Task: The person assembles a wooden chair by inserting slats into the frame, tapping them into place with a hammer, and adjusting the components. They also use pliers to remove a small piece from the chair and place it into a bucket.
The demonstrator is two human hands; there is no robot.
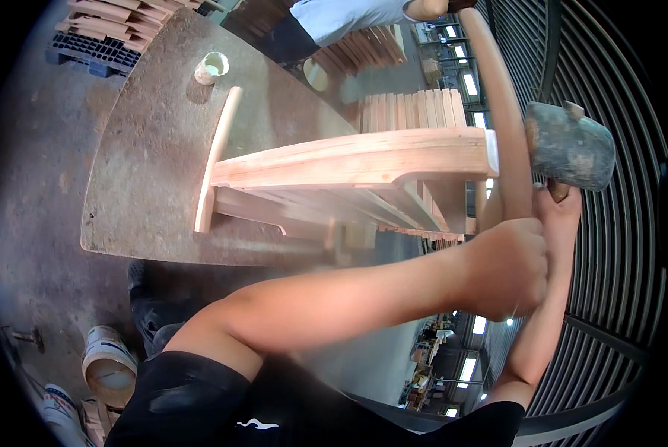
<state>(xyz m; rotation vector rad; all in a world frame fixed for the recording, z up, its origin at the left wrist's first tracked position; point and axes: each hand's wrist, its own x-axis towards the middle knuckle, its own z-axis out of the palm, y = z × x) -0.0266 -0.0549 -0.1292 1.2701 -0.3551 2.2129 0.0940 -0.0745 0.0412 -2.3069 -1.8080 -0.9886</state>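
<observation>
Two bare hands: one left hand [505, 268], one right hand [560, 200]. One mallet [570, 149], one curved wooden piece [504, 104], one slatted wooden frame [312, 164]. Slats [401, 201] within: several, though too blurred and overlapped for a sure count. One worktop [151, 171], one cup [210, 68]. One co-worker [341, 21]. Two buckets, one larger in view [110, 369], one lower at left [62, 406]. One plastic pallet [90, 55]. Three stacks of wooden pieces [125, 22] plain to see.
</observation>
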